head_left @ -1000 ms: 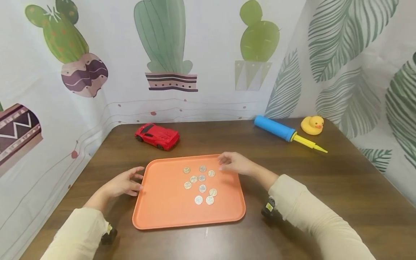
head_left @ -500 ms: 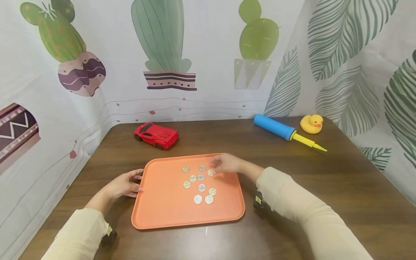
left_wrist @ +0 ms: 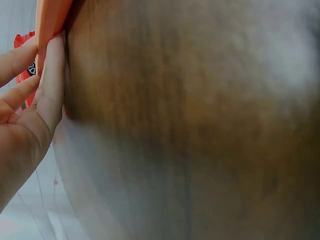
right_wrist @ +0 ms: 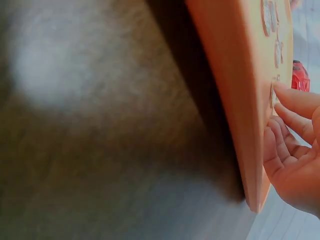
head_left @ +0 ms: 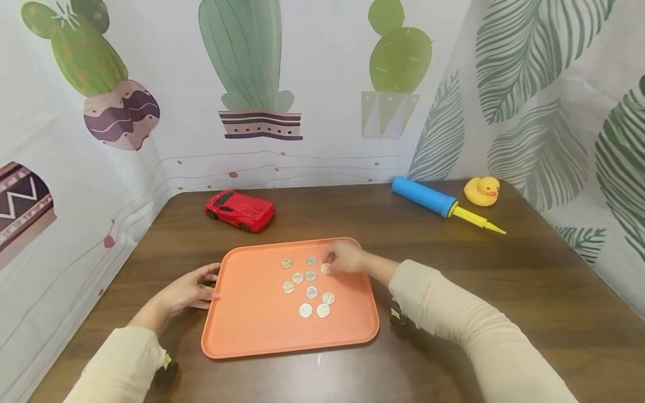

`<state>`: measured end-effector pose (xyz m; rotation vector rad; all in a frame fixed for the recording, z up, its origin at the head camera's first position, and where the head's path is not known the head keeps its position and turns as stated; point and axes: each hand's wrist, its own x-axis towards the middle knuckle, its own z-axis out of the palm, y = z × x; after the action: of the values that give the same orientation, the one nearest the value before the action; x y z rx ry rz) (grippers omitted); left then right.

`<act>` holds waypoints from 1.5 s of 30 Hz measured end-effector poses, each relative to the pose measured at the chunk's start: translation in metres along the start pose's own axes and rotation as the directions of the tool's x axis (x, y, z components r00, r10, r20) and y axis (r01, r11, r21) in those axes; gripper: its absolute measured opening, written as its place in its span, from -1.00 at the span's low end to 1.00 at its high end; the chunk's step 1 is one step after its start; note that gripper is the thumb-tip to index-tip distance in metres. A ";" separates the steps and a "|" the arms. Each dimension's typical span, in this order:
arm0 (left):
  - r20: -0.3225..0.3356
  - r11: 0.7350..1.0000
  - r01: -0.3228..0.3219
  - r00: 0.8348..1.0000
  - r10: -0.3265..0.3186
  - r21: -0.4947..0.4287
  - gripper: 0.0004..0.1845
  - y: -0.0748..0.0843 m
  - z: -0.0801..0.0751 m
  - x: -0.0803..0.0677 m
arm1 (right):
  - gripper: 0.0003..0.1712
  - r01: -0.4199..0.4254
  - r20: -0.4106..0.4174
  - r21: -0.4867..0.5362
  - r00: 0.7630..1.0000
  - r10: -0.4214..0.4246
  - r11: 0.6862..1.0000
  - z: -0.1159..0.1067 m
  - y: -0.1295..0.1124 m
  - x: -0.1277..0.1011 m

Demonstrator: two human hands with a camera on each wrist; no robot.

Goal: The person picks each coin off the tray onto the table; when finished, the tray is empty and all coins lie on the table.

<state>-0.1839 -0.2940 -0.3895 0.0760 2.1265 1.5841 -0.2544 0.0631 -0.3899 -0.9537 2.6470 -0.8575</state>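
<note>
An orange tray (head_left: pixel 242 330) lies on the dark wooden table, with several gold and silver coins (head_left: pixel 311 292) on its right half. My right hand (head_left: pixel 345 256) is over the tray's far right part. Its fingertips pinch at the edges of one coin (head_left: pixel 325 269), which lies flat on the tray; the right wrist view shows the thumb and a finger (right_wrist: pixel 295 102) against it. My left hand (head_left: pixel 185 291) is at the tray's left side. Its fingers are fairly straight, and the thumb (left_wrist: pixel 54 70) touches the rim in the left wrist view.
A red toy car (head_left: pixel 241 211) stands behind the tray at the left. Toward the back right lie a blue hand pump (head_left: pixel 423 196) with a yellow nozzle and a yellow rubber duck (head_left: pixel 481 191). A cactus-print cloth (head_left: pixel 332 67) hangs behind the table.
My right hand has moved left from the tray's far right rim to the coin and its fingers have drawn in. The left hand has come into contact with the rim.
</note>
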 end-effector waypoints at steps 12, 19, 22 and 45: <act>0.028 1.000 -0.012 1.000 0.013 -0.022 -0.18 -0.007 -0.006 -0.002 | -0.82 -0.048 0.000 -0.043 0.999 0.048 0.998 0.003 -0.003 0.002; 0.015 1.000 -0.023 1.000 0.023 -0.022 -0.19 -0.007 -0.004 -0.002 | -0.81 -0.066 -0.008 0.043 0.998 0.066 0.997 0.002 -0.003 0.001; 0.015 0.999 -0.029 0.999 0.029 -0.021 -0.19 -0.007 -0.004 -0.003 | -0.84 -0.063 -0.006 0.085 0.998 0.064 0.994 0.001 -0.002 0.000; 0.034 0.999 -0.031 0.999 0.031 -0.027 -0.17 -0.008 -0.005 -0.001 | -0.91 -0.057 -0.135 0.365 0.984 0.113 0.929 -0.037 0.027 -0.025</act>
<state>-0.1830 -0.3019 -0.3952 0.1272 2.0870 1.6166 -0.2628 0.1125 -0.3763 -0.6982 2.4979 -1.3847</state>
